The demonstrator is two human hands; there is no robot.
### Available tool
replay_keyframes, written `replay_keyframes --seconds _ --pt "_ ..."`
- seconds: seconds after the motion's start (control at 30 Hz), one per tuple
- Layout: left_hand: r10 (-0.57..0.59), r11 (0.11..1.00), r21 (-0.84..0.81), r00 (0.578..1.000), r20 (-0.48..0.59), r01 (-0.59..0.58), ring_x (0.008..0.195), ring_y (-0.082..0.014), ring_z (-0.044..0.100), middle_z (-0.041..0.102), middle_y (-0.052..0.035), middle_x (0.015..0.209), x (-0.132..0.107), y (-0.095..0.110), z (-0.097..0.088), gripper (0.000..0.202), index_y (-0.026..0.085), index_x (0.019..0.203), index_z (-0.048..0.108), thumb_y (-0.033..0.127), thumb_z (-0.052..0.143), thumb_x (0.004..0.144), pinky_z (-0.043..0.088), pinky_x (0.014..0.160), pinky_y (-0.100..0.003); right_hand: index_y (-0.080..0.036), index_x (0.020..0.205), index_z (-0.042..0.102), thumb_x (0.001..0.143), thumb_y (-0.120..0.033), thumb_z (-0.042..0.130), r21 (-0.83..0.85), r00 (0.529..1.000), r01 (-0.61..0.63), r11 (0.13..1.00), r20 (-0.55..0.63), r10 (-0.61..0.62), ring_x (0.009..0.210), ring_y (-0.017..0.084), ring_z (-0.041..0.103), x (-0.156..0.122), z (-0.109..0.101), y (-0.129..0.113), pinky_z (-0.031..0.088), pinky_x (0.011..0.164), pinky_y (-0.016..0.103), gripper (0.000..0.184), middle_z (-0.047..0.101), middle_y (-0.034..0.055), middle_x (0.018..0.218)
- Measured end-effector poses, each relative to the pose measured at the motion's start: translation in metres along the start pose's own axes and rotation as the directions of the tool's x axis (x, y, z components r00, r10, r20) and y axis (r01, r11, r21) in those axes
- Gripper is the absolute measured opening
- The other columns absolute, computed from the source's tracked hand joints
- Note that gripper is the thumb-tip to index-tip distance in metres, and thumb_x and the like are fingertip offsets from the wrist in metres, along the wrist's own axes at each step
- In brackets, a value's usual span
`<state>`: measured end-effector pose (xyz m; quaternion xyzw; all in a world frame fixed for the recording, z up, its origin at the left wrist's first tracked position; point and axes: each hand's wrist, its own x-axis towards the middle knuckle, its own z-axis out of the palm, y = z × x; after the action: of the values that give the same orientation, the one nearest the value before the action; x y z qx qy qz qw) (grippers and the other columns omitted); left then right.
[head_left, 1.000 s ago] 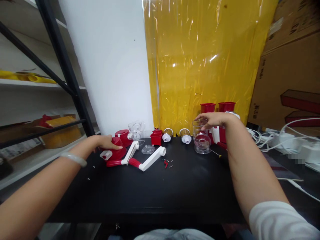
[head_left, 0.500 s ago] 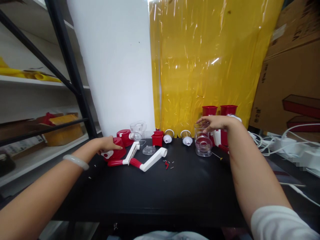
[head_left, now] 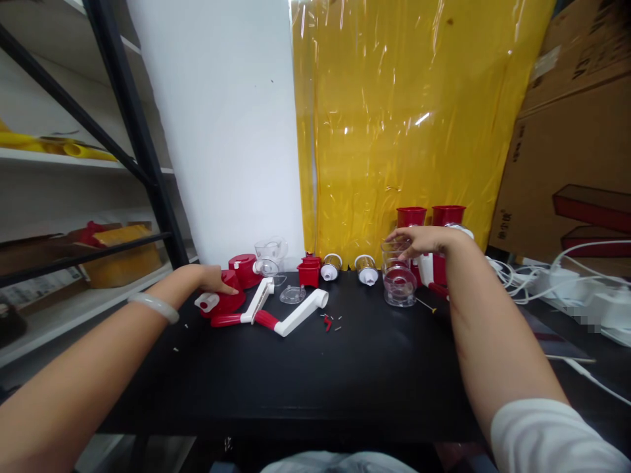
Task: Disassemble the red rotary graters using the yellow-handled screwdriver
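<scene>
My left hand (head_left: pixel 210 279) rests with fingers closed over a red round plastic base (head_left: pixel 224 301) at the left of the black table (head_left: pixel 315 381). Two white and red crank handles (head_left: pixel 279 314) lie just right of that base. At the back right, my right hand (head_left: pixel 419 240) grips the rim of a clear plastic cup (head_left: pixel 398 279) from above. Behind the cup stand two red hoppers on a white and red grinder body (head_left: pixel 434 246).
Along the back edge lie a clear jug (head_left: pixel 270 253), a small red block (head_left: pixel 308 272), two white-capped metal drums (head_left: pixel 348 267) and a clear disc (head_left: pixel 292 295). Small screws and a red clip (head_left: pixel 329 322) lie mid-table. Shelving stands left, cardboard boxes and white cables (head_left: pixel 552 276) right.
Both hands stay on the same parts; only the head camera shifted slightly.
</scene>
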<state>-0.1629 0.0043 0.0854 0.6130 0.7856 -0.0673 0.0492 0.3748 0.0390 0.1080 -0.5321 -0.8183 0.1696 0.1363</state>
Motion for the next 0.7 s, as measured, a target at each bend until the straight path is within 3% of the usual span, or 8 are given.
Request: replay_keyframes --seconds 0.1,0.17,0.23,0.33,0.4,0.47,0.53,0.7 --pt "0.059 0.997 0.054 0.967 -0.249 -0.047 0.125 -0.0496 0.050 0.047 -0.0390 0.136 -0.004 0.018 -0.004 0.134 -0.004 0.152 0.020 0.076 0.071 0.057 0.047 0.095 -0.049 -0.028 0.134 0.057 0.057 -0.047 0.086 -0.008 1.000 -0.023 1.000 0.011 0.023 0.097 0.028 0.068 0.001 0.000 0.000 0.057 0.074 0.034 0.085 0.069 0.0109 0.121" --pt "0.118 0.993 0.058 0.906 -0.406 -0.104 0.135 -0.0497 0.038 0.035 -0.0384 0.146 -0.004 0.036 -0.005 0.129 0.000 0.155 0.009 0.077 0.065 0.067 0.039 0.104 -0.050 -0.029 0.135 0.056 0.057 -0.046 0.086 -0.023 1.000 -0.024 0.999 0.015 0.024 0.096 0.028 0.068 0.003 0.001 0.000 0.057 0.072 0.033 0.085 0.069 0.0107 0.121" --pt "0.206 0.978 0.071 0.822 -0.532 -0.198 0.144 -0.0490 0.024 0.027 -0.0338 0.153 0.000 0.056 -0.005 0.119 0.009 0.157 0.008 0.072 0.064 0.073 0.031 0.109 -0.051 -0.029 0.135 0.056 0.058 -0.046 0.086 -0.033 0.999 -0.029 0.999 0.017 0.029 0.095 0.028 0.068 0.004 0.002 0.000 0.057 0.070 0.033 0.084 0.069 0.0107 0.120" --pt "0.239 0.952 0.008 0.728 -0.643 -0.306 0.145 -0.0453 0.025 0.031 -0.0282 0.152 0.016 0.081 -0.004 0.105 0.016 0.156 0.015 0.065 0.064 0.077 0.030 0.111 -0.049 -0.030 0.134 0.057 0.059 -0.045 0.086 -0.031 0.999 -0.052 0.998 0.015 0.052 0.094 0.027 0.068 0.005 0.002 0.000 0.057 0.069 0.031 0.082 0.069 0.0104 0.121" --pt "0.165 0.948 -0.102 0.741 -0.651 -0.300 0.137 -0.0414 0.041 0.039 -0.0248 0.147 0.031 0.091 -0.002 0.102 0.019 0.154 0.022 0.066 0.067 0.074 0.038 0.106 -0.044 -0.029 0.134 0.057 0.059 -0.043 0.086 -0.028 0.998 -0.070 0.997 0.005 0.070 0.093 0.027 0.069 0.004 0.002 0.000 0.056 0.068 0.031 0.082 0.069 0.0103 0.120" --pt "0.069 0.946 -0.216 0.801 -0.594 -0.242 0.125 -0.0381 0.055 0.045 -0.0236 0.142 0.045 0.097 0.001 0.103 0.018 0.150 0.030 0.069 0.069 0.069 0.044 0.100 -0.040 -0.028 0.133 0.058 0.059 -0.042 0.087 -0.027 0.997 -0.077 0.997 -0.005 0.077 0.092 0.026 0.069 0.003 0.002 -0.001 0.056 0.068 0.029 0.081 0.069 0.0107 0.120" --pt "0.026 0.949 -0.246 0.827 -0.561 -0.197 0.121 -0.0362 0.058 0.053 -0.0232 0.136 0.056 0.100 0.003 0.102 0.013 0.144 0.036 0.068 0.071 0.066 0.046 0.097 -0.037 -0.026 0.134 0.058 0.059 -0.040 0.087 -0.027 0.998 -0.069 0.997 -0.008 0.069 0.091 0.025 0.068 0.003 0.002 -0.001 0.055 0.068 0.028 0.081 0.070 0.0111 0.118" --pt "-0.012 0.978 -0.180 0.831 -0.557 -0.107 0.118 -0.0341 0.061 0.061 -0.0242 0.128 0.064 0.104 0.004 0.085 0.007 0.133 0.046 0.057 0.072 0.070 0.050 0.089 -0.032 -0.026 0.136 0.056 0.061 -0.039 0.086 -0.035 0.997 -0.072 0.997 -0.004 0.072 0.091 0.024 0.068 0.002 0.002 -0.002 0.055 0.070 0.030 0.082 0.070 0.0110 0.116"
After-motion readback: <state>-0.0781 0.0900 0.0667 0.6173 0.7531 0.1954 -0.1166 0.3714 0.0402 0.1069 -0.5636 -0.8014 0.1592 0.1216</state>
